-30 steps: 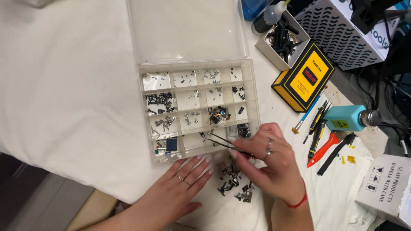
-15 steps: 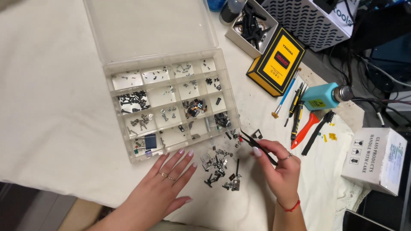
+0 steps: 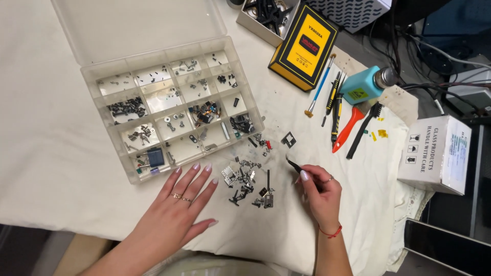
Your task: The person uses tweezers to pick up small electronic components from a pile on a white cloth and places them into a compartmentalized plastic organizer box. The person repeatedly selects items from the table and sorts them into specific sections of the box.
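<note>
Right hand (image 3: 321,191) is pinching black tweezers (image 3: 295,165), tips pointing to ten o'clock; left hand (image 3: 180,200) is lying flat, fingers spread. Loose parts (image 3: 249,183) are sitting between them: tiny, light, stiff, probably slippery, best nipped at an edge.

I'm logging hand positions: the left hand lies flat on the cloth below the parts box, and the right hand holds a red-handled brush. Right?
Not quite. In the head view the right hand holds black tweezers; the left hand does lie flat below the parts box.

Bright, even overhead light, soft shadows, sharp focus throughout
</note>
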